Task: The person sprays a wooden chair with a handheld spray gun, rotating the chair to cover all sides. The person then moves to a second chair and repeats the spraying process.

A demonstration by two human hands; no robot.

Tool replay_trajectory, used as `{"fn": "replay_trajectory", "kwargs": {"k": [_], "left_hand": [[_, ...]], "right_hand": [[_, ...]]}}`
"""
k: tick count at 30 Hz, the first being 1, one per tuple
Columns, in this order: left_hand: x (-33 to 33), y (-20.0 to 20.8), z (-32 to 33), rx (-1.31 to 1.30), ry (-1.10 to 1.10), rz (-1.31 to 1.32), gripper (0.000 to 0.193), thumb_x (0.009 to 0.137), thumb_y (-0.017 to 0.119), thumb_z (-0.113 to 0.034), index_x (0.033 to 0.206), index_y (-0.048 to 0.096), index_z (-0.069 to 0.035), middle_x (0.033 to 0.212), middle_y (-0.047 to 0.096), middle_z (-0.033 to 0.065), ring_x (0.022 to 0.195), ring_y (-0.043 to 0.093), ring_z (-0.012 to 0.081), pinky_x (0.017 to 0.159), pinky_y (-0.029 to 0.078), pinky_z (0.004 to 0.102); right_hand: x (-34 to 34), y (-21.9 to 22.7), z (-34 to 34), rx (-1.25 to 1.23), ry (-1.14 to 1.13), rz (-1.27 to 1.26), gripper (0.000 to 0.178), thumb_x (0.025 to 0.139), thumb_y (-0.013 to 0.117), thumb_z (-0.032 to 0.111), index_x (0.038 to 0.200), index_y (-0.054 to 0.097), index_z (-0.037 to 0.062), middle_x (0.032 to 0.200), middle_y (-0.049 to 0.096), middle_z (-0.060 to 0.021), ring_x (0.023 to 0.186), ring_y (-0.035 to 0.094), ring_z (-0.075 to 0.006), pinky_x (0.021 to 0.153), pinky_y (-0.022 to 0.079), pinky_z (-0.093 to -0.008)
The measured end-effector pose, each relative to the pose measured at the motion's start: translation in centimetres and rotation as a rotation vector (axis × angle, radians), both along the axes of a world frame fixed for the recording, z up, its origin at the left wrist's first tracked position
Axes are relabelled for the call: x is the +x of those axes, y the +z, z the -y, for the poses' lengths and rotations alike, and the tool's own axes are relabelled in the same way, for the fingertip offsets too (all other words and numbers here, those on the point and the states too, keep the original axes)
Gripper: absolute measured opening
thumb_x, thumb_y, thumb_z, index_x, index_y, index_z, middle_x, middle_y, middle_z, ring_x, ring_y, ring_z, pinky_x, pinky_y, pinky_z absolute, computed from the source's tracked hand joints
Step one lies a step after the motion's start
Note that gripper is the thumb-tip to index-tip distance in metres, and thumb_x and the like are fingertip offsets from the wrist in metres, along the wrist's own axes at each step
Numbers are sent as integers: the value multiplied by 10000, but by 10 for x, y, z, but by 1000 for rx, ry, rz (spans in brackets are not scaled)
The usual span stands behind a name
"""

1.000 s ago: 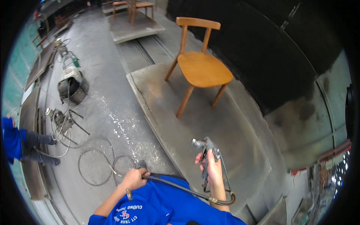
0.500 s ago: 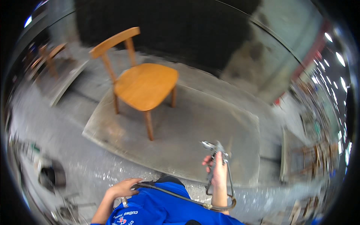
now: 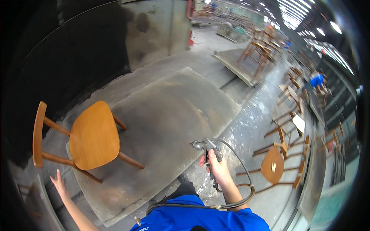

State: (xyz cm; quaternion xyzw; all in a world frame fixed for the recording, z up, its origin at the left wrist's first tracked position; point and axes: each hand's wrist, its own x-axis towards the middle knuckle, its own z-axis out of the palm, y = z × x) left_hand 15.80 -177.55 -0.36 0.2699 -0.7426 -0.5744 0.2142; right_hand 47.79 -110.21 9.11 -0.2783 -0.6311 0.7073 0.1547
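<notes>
An orange-brown wooden chair (image 3: 94,136) stands on a flat grey platform (image 3: 169,115) to my left, its backrest toward the left rim. Stretched out beside the chair's back legs, my left hand (image 3: 59,182) has its fingers spread and holds nothing. A gap shows between that hand and the wood. My right hand (image 3: 217,167) is wrapped round the handle of a metal spray gun (image 3: 208,148), held in front of my body above the platform's near edge. The gun's nozzle points left, toward the chair side. Its hose (image 3: 251,188) loops round my right forearm and crosses my blue shirt.
Unfinished wooden chairs, one with a round brown seat (image 3: 272,165), line the right side. Another low platform (image 3: 235,67) bears stacked chair frames at the far end. A dark-stained wall (image 3: 69,50) rises behind the chair. A person in blue (image 3: 317,81) is far off right.
My view has swung to the right, so the chair now appears farther left. My left hand has left my waist and reached out toward the chair. The spray gun stays in my right hand.
</notes>
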Motion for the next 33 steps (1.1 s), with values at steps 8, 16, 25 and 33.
{"fn": "replay_trajectory", "kwargs": {"k": [8,16,25,33], "left_hand": [[-180,15,48,338,-332,-340,454,846,808,-258,1186,590,-50,1115,599,68,982,593,155,974,462,345],[-15,34,-70,-26,-419,-463,268,933,701,-290,901,580,-54,769,547,23,766,546,163,788,466,342],[77,42,-149,-4,-258,-611,245,969,665,-235,1008,623,3,787,570,53,754,547,168,753,464,330],[-18,47,-125,171,-59,-450,410,861,785,-334,1047,652,6,959,668,68,819,636,161,758,529,337]], "right_hand": [[108,14,120,-68,-376,105,467,1053,444,496,1095,630,70,815,678,-46,721,654,-118,506,415,-218],[109,35,130,-12,-424,56,434,1041,482,490,1049,624,79,819,672,-11,727,640,-84,517,418,-210],[92,40,127,51,-276,-61,447,1051,460,487,1043,630,74,841,676,-25,767,644,-111,524,416,-222],[97,31,141,143,-463,30,411,1051,491,443,1018,661,70,743,662,-19,601,551,-56,478,376,-209]]}}
